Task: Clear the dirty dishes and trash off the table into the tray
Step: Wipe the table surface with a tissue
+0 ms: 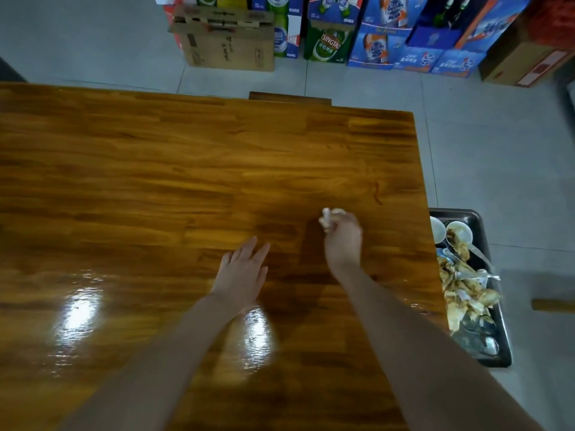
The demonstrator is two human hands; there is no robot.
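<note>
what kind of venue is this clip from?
Likely a small eatery or its back room: stacked beer cartons line the tiled floor, a glossy wooden dining table fills the view, and a black bussing tray beside it holds used white bowls and crumpled wrappers.

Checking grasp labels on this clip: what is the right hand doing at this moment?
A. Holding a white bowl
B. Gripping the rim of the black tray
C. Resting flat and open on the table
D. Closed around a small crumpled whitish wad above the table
D: the right hand is fisted around a whitish wad over the table, well short of the tray.
</note>
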